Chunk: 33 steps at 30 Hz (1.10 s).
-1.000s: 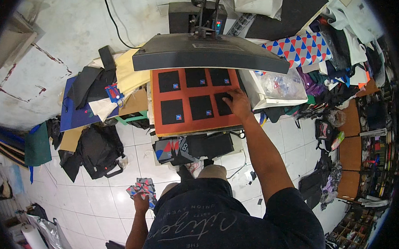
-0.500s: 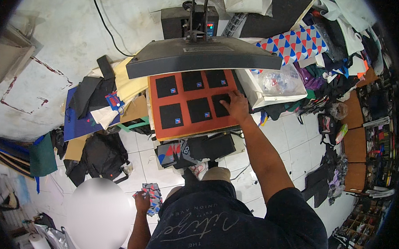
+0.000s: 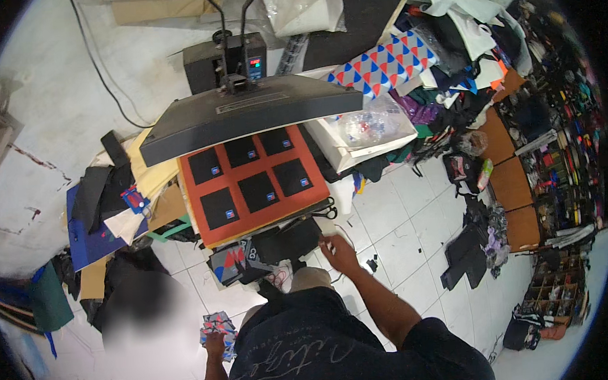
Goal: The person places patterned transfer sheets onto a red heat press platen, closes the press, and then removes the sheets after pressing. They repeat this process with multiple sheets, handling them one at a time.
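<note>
A heat press stands open, its upper plate (image 3: 252, 117) raised over an orange-red pad (image 3: 238, 171). Several black fabric squares (image 3: 257, 192) lie on the pad in two rows, each with a small blue and red label in its lower right corner. My left hand (image 3: 216, 344), low beside my leg, is closed on patterned fabric pieces (image 3: 218, 323) in grey, red and blue. My right hand (image 3: 340, 254) is in front of the press with fingers apart, close to the right end of some black fabric pieces (image 3: 289, 242) below the pad. Nothing shows in it.
Scissors (image 3: 330, 208) lie at the pad's front right corner. A white box (image 3: 364, 152) with a clear plastic bag stands right of the press. Fabric scraps (image 3: 101, 190) pile up at left. A black bag and a blurred patch are on the lower left; shelves line the right.
My right hand has drawn back from the right-hand near square to below the press. My left hand keeps the patterned pieces. The view has shifted and tilted.
</note>
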{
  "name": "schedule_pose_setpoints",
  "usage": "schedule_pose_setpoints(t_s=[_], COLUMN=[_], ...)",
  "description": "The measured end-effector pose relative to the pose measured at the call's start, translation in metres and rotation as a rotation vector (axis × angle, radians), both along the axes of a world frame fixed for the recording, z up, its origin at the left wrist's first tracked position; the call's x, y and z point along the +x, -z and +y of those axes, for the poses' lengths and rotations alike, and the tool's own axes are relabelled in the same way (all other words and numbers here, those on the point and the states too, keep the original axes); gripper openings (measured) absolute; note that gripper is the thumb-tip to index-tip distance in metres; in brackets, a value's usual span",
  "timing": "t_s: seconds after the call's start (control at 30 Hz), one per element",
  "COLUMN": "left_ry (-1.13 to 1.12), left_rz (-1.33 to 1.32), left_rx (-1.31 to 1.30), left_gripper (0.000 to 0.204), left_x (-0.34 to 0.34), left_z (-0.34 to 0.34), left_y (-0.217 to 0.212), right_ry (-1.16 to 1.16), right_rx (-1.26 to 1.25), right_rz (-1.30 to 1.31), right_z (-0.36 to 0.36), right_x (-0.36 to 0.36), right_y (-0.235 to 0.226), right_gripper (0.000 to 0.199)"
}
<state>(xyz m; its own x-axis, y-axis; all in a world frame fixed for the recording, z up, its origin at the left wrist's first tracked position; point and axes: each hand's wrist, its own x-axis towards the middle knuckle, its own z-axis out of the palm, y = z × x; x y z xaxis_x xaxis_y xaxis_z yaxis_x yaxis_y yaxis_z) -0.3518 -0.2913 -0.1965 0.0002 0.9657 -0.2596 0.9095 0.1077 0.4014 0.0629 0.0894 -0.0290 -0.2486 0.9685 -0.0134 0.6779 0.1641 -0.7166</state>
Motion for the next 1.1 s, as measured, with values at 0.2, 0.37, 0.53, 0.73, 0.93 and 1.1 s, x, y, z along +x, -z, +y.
schedule_pose_setpoints(t_s=[0.2,0.37,0.53,0.73,0.93,1.1], left_ry=[-0.064,-0.495,-0.926,0.180,-0.850,-0.933], left_rz=[-0.098,-0.397,-0.651,0.076,-0.658,-0.645], left_rx=[-0.027,-0.147,-0.472,0.015,-0.353,-0.340], left_gripper=[0.008,0.028,0.033,0.026,0.031,0.035], left_x=[0.017,0.015,0.056,0.103,0.216,0.254], left_z=[0.054,0.083,0.129,0.139,0.202,0.207], left_y=[0.016,0.013,-0.004,-0.012,-0.094,-0.124], right_ry=[0.031,0.206,0.510,0.477,0.140,-0.101], right_rx=[-1.176,-0.712,-0.068,0.375,0.283,0.073], right_rz=[-0.663,-0.458,-0.344,-0.127,-0.369,-0.739], right_z=[-0.161,-0.146,0.013,0.258,0.426,0.481], right_x=[0.237,0.258,0.249,0.259,0.276,0.252], right_y=[0.167,0.135,0.063,-0.023,-0.019,0.013], right_gripper=[0.053,0.041,0.028,0.026,0.018,0.036])
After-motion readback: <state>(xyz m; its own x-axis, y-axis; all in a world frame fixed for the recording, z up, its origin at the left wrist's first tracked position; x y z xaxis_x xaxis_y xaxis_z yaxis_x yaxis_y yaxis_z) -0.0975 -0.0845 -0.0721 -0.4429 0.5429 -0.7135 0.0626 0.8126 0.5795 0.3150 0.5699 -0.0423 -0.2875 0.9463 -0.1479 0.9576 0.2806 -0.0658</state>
